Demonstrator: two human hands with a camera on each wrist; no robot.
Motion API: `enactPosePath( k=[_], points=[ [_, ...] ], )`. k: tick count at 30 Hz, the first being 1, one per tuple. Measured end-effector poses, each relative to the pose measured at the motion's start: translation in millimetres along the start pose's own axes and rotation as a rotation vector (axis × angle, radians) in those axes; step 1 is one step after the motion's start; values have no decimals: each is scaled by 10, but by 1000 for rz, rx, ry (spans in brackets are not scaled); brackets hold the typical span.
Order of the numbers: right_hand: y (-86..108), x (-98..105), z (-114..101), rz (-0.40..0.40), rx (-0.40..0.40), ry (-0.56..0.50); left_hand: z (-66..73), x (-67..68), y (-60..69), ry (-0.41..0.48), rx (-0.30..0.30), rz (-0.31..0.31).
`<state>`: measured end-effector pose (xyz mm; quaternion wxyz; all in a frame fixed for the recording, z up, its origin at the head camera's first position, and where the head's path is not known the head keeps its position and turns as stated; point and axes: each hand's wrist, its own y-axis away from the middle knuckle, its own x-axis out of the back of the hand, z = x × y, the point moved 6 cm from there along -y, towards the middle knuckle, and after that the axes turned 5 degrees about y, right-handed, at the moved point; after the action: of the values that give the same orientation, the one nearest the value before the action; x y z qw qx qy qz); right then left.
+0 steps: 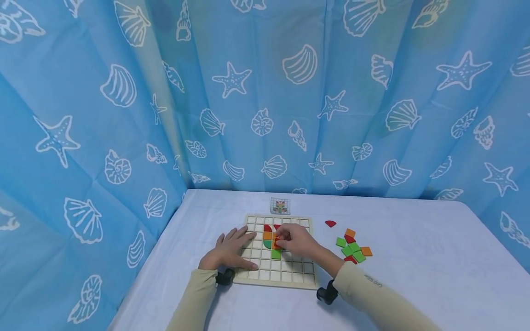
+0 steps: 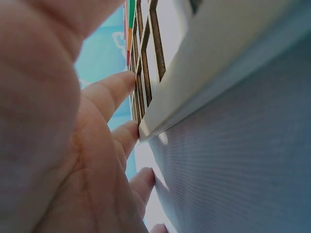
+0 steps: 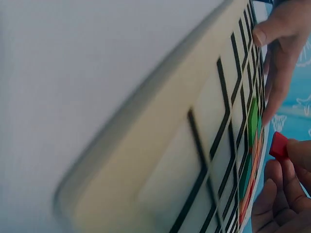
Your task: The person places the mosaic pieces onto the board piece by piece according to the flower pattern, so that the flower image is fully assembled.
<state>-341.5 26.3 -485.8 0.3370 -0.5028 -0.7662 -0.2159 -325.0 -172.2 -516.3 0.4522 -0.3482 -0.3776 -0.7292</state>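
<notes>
A wooden grid board (image 1: 275, 284) lies on the table, several coloured tiles set in its middle squares: red, an orange tile (image 1: 267, 235), a green quarter-round tile (image 1: 267, 244) and a light green square tile (image 1: 276, 254). My left hand (image 1: 232, 250) rests with fingers spread on the board's left side; in the left wrist view its fingertips touch the frame and grid. Over the filled squares, my right hand (image 1: 299, 240) pinches a small red tile (image 3: 278, 145) between thumb and fingers. The fingers partly hide the tiles beneath, and the held tile's full outline cannot be seen.
Right of the board lies a loose group of green, orange and red tiles, among them an orange square tile (image 1: 366, 251). A single red quarter-round tile (image 1: 330, 223) sits farther back. Behind the board is a small pattern card (image 1: 280, 206). A blue curtain (image 1: 265, 92) surrounds the table.
</notes>
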Motion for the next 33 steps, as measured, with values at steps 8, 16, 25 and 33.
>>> enactPosePath(
  k=[8, 16, 25, 33],
  points=[
    [-7, -141, -163, -4, 63, 29, 12, -12, 0, 0, -12, 7],
    [-10, -253, -252, -47, 122, 26, 11, 0, -4, -23, -3, 12],
    [-18, -305, -260, -59, 101, 44, 13, 6, 6, -23, -7, 11],
    [-20, -336, -258, -70, 96, 60, 4, 0, 14, -19, 1, 16]
  ],
)
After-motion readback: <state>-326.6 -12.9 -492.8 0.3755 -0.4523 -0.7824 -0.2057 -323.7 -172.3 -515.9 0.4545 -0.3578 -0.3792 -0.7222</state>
